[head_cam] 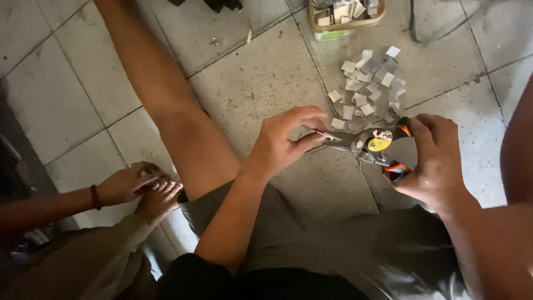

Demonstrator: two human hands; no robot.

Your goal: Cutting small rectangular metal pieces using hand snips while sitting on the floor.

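Observation:
My right hand (436, 158) grips the orange and black handles of a pair of metal snips (369, 145) with a yellow round mark near the pivot. The blades point left. My left hand (286, 139) pinches a thin small metal piece (323, 134) right at the blade tips. Both hands hover over the tiled floor between my legs. A pile of small cut grey squares (369, 86) lies on the floor just beyond the snips.
A container (344, 19) holding more cut pieces stands at the top edge. My bare leg (166, 94) stretches across the tiles (250, 83) to the upper left. At the lower left another person's hand (125, 183) rests on a foot (158, 197).

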